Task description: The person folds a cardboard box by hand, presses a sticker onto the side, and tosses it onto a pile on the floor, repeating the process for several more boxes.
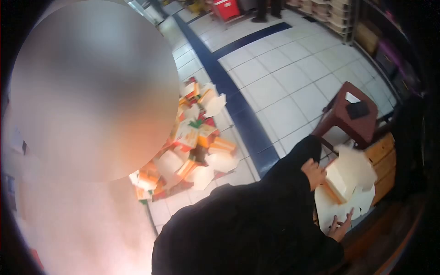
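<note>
My left hand (314,174) is at the edge of a paper carton (339,182), white inside with an orange side, its fingers bent against it. The carton's pale flaps (360,167) stand up and are blurred by motion. Under it is a flat white cardboard sheet (326,208). My right hand (338,229) rests near the sheet's lower edge, its fingers spread and nothing visible in them. Both arms are in black sleeves.
A heap of white, orange and red cartons (192,142) lies on the tiled floor (293,87) at left. A maroon stool (341,107) with a dark item on it stands beyond wooden slats (382,158). Another person, blurred, is close at left; someone's legs (266,11) show at the top.
</note>
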`<state>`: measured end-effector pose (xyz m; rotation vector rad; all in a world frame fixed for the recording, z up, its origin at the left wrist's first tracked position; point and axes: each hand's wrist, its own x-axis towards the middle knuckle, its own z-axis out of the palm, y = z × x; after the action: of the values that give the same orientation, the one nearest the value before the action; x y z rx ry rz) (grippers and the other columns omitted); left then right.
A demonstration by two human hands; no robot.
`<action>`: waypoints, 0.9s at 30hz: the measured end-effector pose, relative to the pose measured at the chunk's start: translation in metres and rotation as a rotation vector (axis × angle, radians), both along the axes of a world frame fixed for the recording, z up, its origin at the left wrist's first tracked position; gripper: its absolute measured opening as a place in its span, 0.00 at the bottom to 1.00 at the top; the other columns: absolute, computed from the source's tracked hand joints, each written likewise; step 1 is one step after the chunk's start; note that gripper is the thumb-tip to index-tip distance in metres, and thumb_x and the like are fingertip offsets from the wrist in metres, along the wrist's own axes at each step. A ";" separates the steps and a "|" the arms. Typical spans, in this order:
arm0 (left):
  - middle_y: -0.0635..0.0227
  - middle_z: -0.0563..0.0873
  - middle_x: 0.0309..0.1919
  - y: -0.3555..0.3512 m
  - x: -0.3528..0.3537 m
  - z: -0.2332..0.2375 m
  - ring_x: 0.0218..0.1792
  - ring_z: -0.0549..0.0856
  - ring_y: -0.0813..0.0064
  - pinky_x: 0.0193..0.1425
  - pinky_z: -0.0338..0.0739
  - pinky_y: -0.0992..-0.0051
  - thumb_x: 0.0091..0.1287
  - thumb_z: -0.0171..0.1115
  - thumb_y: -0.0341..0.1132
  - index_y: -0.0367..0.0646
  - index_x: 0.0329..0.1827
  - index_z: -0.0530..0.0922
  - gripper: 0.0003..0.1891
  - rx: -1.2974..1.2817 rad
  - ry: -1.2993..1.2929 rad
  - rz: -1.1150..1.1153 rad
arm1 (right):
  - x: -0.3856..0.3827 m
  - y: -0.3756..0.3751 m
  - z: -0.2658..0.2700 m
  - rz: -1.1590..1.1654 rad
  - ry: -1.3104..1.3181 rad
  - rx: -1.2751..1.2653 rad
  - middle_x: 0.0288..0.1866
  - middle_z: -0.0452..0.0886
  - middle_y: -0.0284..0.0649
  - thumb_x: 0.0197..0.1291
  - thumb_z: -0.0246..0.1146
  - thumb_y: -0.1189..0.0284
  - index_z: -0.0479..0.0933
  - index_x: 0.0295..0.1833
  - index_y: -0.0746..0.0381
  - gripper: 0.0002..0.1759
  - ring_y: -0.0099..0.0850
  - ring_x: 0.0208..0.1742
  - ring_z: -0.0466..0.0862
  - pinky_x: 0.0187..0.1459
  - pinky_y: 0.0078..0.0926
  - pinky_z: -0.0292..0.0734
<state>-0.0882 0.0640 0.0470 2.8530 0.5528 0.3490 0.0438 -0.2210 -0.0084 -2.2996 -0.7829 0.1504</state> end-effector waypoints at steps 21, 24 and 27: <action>0.49 0.83 0.49 0.117 -0.114 0.024 0.53 0.82 0.50 0.59 0.75 0.60 0.70 0.59 0.39 0.35 0.64 0.72 0.23 -0.110 -0.302 0.397 | 0.011 -0.030 -0.045 -0.399 -0.215 -0.304 0.54 0.77 0.64 0.59 0.69 0.66 0.66 0.67 0.78 0.37 0.56 0.58 0.77 0.61 0.44 0.72; 0.53 0.83 0.48 0.052 0.004 0.024 0.52 0.81 0.51 0.56 0.75 0.60 0.72 0.56 0.37 0.37 0.62 0.73 0.19 -0.370 -0.317 0.133 | -0.009 -0.023 -0.041 -0.551 0.050 -0.292 0.59 0.73 0.63 0.59 0.67 0.62 0.64 0.70 0.73 0.39 0.56 0.62 0.74 0.63 0.45 0.71; 0.47 0.81 0.52 0.013 0.071 -0.025 0.54 0.80 0.47 0.59 0.74 0.58 0.70 0.57 0.44 0.34 0.63 0.72 0.25 -0.343 -0.026 0.043 | -0.019 -0.008 0.001 -0.597 0.236 -0.272 0.62 0.70 0.60 0.59 0.67 0.62 0.62 0.72 0.70 0.40 0.55 0.63 0.74 0.65 0.44 0.70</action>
<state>-0.0169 0.0768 0.0215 2.5072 0.6051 0.2689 0.0253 -0.2290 -0.0071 -2.6028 0.0638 0.2600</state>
